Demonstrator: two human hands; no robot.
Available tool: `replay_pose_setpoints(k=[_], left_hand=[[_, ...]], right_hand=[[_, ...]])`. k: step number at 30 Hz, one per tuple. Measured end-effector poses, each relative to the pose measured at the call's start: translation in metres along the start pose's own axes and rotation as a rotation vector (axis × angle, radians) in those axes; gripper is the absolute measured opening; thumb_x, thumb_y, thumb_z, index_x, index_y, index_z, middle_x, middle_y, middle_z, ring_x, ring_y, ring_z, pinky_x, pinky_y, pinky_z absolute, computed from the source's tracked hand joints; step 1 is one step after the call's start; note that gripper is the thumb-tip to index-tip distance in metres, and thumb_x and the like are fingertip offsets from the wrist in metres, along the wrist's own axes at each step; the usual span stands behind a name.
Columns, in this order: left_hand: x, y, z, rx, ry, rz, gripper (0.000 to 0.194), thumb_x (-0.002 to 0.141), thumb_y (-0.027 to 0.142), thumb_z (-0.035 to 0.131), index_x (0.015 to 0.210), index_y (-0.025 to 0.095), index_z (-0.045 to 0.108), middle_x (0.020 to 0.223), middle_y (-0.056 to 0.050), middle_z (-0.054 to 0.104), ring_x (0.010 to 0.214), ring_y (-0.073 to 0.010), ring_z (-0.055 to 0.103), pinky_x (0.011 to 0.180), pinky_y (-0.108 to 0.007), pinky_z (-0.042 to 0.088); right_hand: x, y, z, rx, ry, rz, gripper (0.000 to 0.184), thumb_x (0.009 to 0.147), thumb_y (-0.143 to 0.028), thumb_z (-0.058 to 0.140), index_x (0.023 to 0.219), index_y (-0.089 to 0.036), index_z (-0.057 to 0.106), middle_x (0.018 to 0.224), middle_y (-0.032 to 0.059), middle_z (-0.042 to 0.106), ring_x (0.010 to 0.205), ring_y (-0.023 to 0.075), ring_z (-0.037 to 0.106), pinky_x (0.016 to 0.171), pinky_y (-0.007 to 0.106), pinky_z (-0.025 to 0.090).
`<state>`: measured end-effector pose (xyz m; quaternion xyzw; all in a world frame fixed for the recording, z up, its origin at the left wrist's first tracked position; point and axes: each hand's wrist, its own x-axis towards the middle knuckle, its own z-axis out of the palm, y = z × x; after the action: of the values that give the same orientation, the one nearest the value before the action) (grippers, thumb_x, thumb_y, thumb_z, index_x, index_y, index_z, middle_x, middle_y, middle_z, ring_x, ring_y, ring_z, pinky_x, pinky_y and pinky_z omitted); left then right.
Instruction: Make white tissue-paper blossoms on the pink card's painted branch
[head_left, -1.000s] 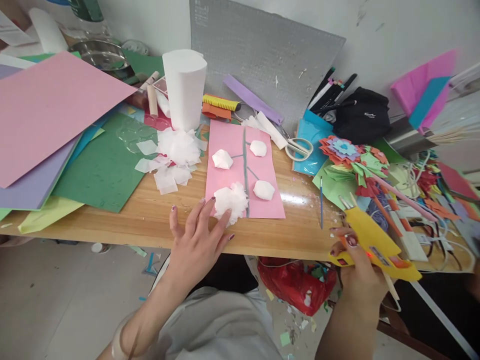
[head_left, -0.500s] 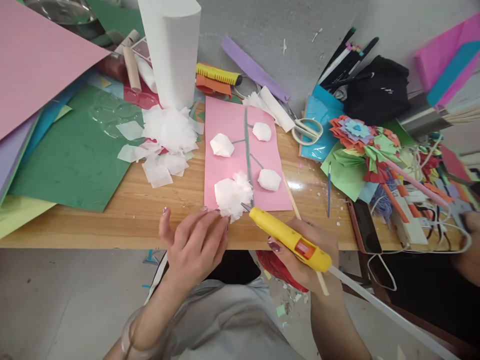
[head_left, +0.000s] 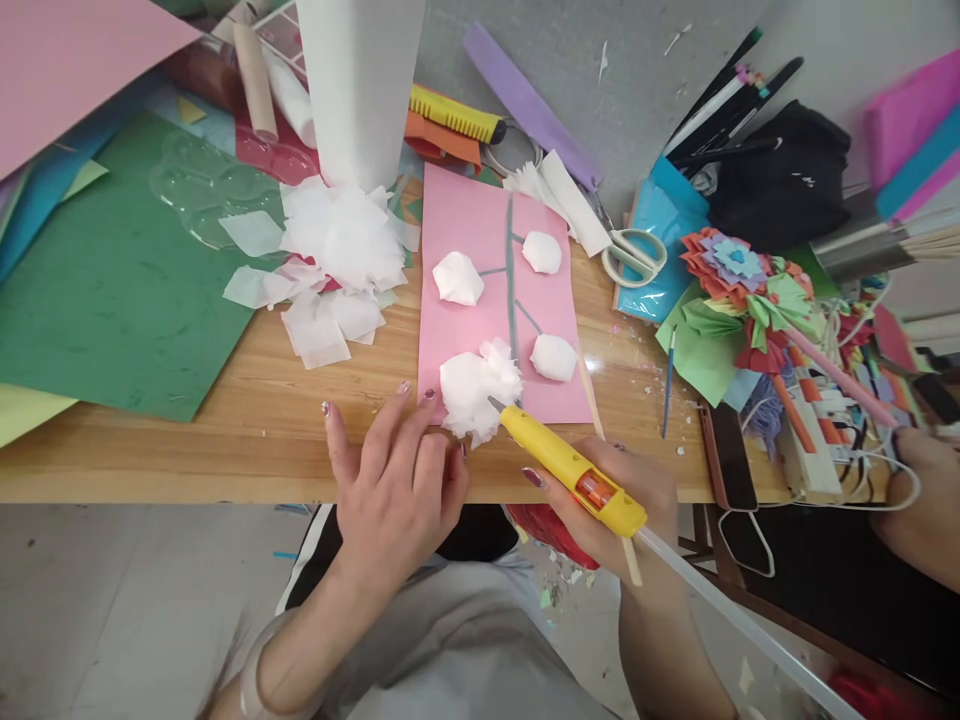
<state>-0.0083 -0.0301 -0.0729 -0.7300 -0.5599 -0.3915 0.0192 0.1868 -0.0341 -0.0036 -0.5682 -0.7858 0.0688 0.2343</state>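
A pink card lies on the table, with a grey-green stem and branches drawn on it. Several white paper puffs sit at the branch ends, one of them at the left. The lowest puff is ruffled with tissue petals on its right. My right hand grips a yellow hot glue gun, its nozzle at the ruffled puff; a thin wooden stick is in the same hand. My left hand rests open by the card's lower left corner, fingers apart.
White tissue pieces are heaped left of the card, beside a green sheet. A white roll stands behind. Scissors, paper flowers and a phone lie rightward. Another person's hand is at far right.
The camera view has shifted slightly, moving the card a little right. The glue gun's nozzle has moved slightly left over the ruffled puff. My left hand's fingers have spread and straightened.
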Motion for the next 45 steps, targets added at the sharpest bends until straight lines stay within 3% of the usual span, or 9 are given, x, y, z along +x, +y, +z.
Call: replay_pose_setpoints(k=[6, 13, 22, 45], left_hand=[[0.001, 0.0, 0.0, 0.016, -0.001, 0.005, 0.014, 0.08, 0.016, 0.066, 0.079, 0.022, 0.054, 0.103, -0.006, 0.077, 0.115, -0.0289, 0.066, 0.123, -0.059, 0.015], [-0.001, -0.001, 0.0, 0.018, -0.008, 0.018, 0.012, 0.081, 0.017, 0.065, 0.081, 0.022, 0.055, 0.104, -0.006, 0.077, 0.114, -0.0277, 0.066, 0.123, -0.058, 0.016], [0.0, -0.001, 0.0, 0.025, -0.016, 0.016, 0.013, 0.081, 0.017, 0.066, 0.081, 0.022, 0.054, 0.104, -0.007, 0.077, 0.112, -0.0259, 0.066, 0.124, -0.057, 0.016], [0.0, -0.001, -0.001, 0.019, -0.007, 0.014, 0.014, 0.08, 0.016, 0.066, 0.083, 0.023, 0.054, 0.106, -0.007, 0.078, 0.108, -0.0268, 0.069, 0.124, -0.056, 0.015]], right_hand=[[0.004, -0.006, -0.001, -0.057, -0.002, 0.028, 0.023, 0.084, -0.037, 0.072, 0.073, -0.021, 0.059, 0.053, -0.0043, 0.056, 0.044, 0.0096, 0.047, 0.045, 0.024, 0.037], [0.006, -0.008, 0.001, 0.059, 0.015, 0.016, 0.01, 0.082, -0.025, 0.073, 0.083, -0.022, 0.063, 0.062, -0.0013, 0.064, 0.057, 0.0139, 0.053, 0.053, 0.027, 0.044], [0.0, -0.005, 0.005, -0.032, -0.011, 0.012, 0.026, 0.082, -0.033, 0.073, 0.068, -0.022, 0.053, 0.05, -0.0056, 0.047, 0.046, 0.0102, 0.042, 0.047, 0.025, 0.033], [-0.002, -0.01, 0.004, 0.006, -0.036, -0.07, 0.028, 0.081, -0.023, 0.072, 0.069, -0.024, 0.047, 0.053, -0.0064, 0.048, 0.051, 0.0112, 0.035, 0.054, 0.028, 0.035]])
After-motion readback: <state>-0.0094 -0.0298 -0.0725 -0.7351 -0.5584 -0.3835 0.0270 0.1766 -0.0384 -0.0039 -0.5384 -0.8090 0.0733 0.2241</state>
